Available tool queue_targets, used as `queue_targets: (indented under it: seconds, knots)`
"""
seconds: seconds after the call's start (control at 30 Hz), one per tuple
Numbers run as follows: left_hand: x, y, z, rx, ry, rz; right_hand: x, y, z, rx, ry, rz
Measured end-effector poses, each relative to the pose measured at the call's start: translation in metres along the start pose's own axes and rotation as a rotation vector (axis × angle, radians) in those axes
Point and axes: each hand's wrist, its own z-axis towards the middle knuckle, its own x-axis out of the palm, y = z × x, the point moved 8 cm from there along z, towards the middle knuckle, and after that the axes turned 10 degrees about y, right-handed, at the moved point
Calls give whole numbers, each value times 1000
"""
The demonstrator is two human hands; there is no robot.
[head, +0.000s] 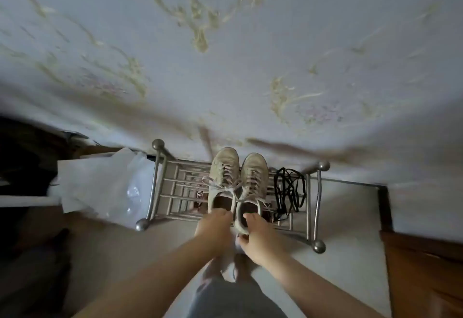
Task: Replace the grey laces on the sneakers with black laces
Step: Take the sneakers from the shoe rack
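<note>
Two beige sneakers stand side by side on top of a metal shoe rack (160, 187), toes toward the wall. The left sneaker (223, 169) and the right sneaker (254, 172) both carry grey laces (225, 187) tied in bows. My left hand (213, 227) grips the heel of the left sneaker. My right hand (258, 237) grips the heel of the right sneaker, which sits slightly pulled off the rack's front edge. A loose bundle of black laces (288, 192) lies on the rack just right of the sneakers.
A white plastic bag (105, 184) leans against the rack's left side. A patterned wall (225, 67) rises behind the rack. A wooden door (426, 267) is at the lower right. Dark items fill the left edge. My legs and feet (225, 275) are below on a pale floor.
</note>
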Motion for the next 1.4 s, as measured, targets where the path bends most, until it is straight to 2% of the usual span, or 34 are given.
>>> queue_targets:
  seconds: [0.13, 0.23, 0.43, 0.67, 0.83, 0.9, 0.97, 1.27, 1.4]
  knots:
    - [18, -1, 20, -77, 52, 204, 20, -12, 20, 100, 54, -142]
    - [29, 1, 34, -120, 76, 272, 29, -15, 36, 95, 41, -175]
    - [38, 9, 44, -164, 10, 260, 42, -20, 55, 138, -40, -220]
    - [26, -1, 16, -87, -101, 315, 23, -8, 24, 93, -172, -219]
    - [27, 9, -26, 1, -160, 330, 31, 22, -13, 75, -206, -183]
    - [29, 21, -49, 55, -191, 347, 39, 45, -30, 49, -304, -155]
    - [34, 37, -76, 101, -218, 363, 57, 66, -44, 45, -336, -160]
    - [102, 90, -191, 188, -207, 356, 156, 139, -117, 51, -373, -256]
    - [142, 97, -237, 202, -197, 494, 191, 156, -161, 68, -397, -281]
